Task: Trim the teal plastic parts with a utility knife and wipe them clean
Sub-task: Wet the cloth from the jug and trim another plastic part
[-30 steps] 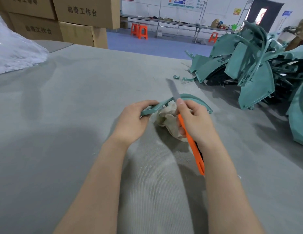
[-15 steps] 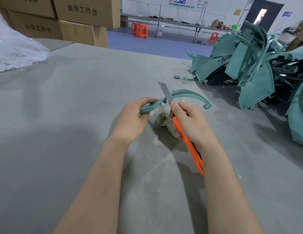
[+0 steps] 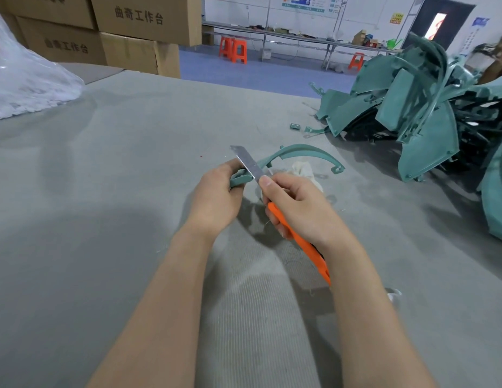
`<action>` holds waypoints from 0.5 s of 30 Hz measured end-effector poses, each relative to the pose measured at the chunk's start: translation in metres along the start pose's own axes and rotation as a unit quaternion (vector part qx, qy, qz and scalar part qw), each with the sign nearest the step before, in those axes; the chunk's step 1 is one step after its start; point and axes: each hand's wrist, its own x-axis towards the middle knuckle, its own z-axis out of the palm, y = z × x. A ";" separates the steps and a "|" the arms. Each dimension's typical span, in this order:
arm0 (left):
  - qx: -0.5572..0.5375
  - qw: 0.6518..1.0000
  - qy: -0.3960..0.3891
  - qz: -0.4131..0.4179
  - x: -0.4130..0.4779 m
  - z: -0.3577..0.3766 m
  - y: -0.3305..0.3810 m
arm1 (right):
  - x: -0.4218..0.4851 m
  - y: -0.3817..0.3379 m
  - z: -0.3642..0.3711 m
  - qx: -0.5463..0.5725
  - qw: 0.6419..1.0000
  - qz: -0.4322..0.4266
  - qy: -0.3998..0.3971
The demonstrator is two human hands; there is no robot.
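My left hand [image 3: 216, 200] grips the near end of a curved teal plastic strip [image 3: 303, 152], which arcs away to the right above the table. My right hand [image 3: 297, 205] holds an orange utility knife [image 3: 300, 245], index finger laid along the blade's base. The steel blade [image 3: 247, 163] crosses the strip right beside my left fingers. A crumpled off-white rag [image 3: 304, 173] lies on the table just behind my right hand, partly hidden by it.
A big heap of teal plastic parts [image 3: 423, 119] fills the right side of the grey felt-covered table [image 3: 104, 219]. Small teal offcuts [image 3: 296, 126] lie near the heap. A clear plastic bag [image 3: 25, 88] sits far left, cardboard boxes [image 3: 137, 26] behind it.
The blade has slid left along the strip toward my left hand. My right hand has come off the rag, which now shows behind it.
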 end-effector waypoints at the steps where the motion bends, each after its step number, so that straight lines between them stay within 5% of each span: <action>1: 0.002 1.000 0.001 -0.008 0.001 0.000 -0.002 | 0.000 0.000 0.001 -0.001 1.000 -0.003 -0.006; 7: -0.126 0.991 -0.017 -0.036 0.000 0.002 0.006 | -0.002 -0.003 0.015 0.010 0.999 -0.016 -0.050; 11: 0.034 0.997 0.070 -0.009 0.000 0.000 0.011 | 0.001 -0.006 0.005 0.098 0.992 -0.039 0.074; 15: 0.151 0.983 0.105 0.022 -0.007 0.008 0.022 | 0.004 -0.004 0.008 0.051 0.986 -0.055 0.148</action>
